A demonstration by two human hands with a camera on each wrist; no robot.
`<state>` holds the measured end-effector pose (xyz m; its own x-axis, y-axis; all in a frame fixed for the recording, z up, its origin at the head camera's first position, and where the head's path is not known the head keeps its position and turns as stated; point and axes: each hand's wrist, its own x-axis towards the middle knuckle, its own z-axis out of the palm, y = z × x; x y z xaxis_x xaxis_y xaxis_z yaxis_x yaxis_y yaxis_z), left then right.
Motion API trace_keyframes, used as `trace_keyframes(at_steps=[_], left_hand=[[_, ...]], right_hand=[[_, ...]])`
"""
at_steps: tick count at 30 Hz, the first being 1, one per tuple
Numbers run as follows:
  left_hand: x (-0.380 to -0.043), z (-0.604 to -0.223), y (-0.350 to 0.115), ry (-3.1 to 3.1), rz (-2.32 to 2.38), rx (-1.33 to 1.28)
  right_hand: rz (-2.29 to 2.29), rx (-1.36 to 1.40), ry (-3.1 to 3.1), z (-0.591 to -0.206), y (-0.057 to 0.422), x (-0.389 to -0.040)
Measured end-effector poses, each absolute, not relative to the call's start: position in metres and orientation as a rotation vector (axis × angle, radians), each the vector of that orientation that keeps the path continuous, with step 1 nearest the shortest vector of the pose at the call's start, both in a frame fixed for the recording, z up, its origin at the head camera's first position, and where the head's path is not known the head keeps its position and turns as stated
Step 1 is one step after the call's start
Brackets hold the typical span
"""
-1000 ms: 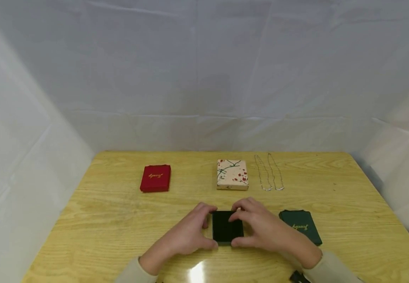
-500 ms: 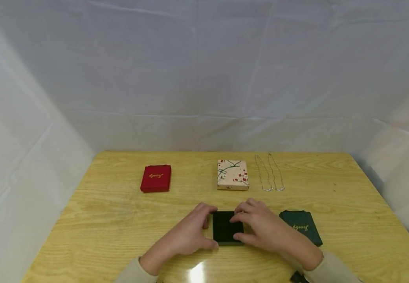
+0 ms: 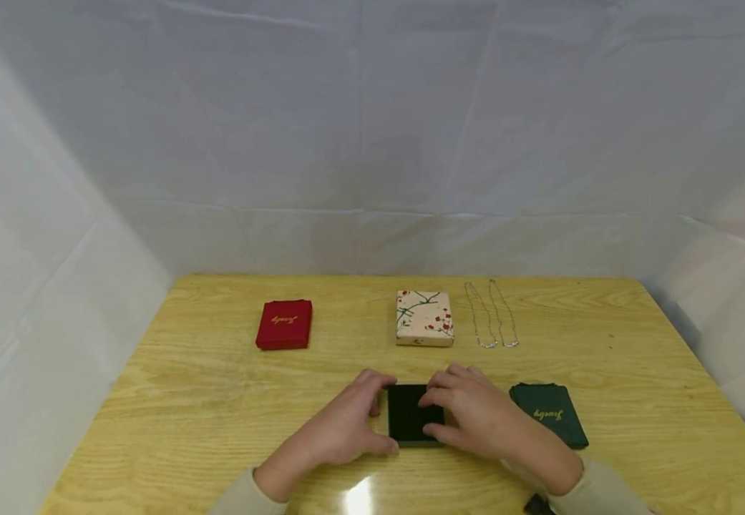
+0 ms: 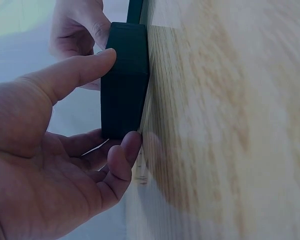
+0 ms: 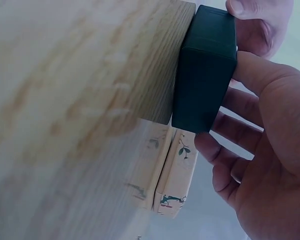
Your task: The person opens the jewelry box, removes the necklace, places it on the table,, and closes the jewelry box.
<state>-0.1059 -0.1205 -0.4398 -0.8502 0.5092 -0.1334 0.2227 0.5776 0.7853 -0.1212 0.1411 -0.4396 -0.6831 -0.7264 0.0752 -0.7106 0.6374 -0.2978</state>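
A dark green jewelry box base (image 3: pixel 403 429) lies on the table in front of me, its black padded top facing up. My left hand (image 3: pixel 345 422) grips its left side, thumb at the near edge and index finger at the far edge. From the right, my right hand (image 3: pixel 478 415) reaches over the box, with thumb and index fingertips on the black pad (image 3: pixel 404 408). Seen from the right wrist, the thumb sits at the top edge of the box (image 5: pixel 205 82) and other fingers reach past its far corner. The green lid (image 3: pixel 549 413) with gold lettering lies beside the right forearm.
A red jewelry box (image 3: pixel 284 325) stands at the back left of the wooden table (image 3: pixel 205 415). Farther right is a cream floral box (image 3: pixel 424 318), then two silver necklaces (image 3: pixel 488 345) laid side by side. White sheeting (image 3: pixel 359 143) walls the back and sides.
My right thumb has shifted from the near right edge of the box up onto its pad, and the right fingers have moved slightly right. The left hand stays in place.
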Motion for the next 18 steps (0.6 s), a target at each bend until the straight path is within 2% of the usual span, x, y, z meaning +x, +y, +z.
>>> trace_keyframes(at_steps=[18], left_hand=[[-0.1054,-0.4382,-0.1203,2.461,1.156,0.589]], right_hand=[[-0.518,-1.169,2.78,-0.4333,0.144,-0.1174]])
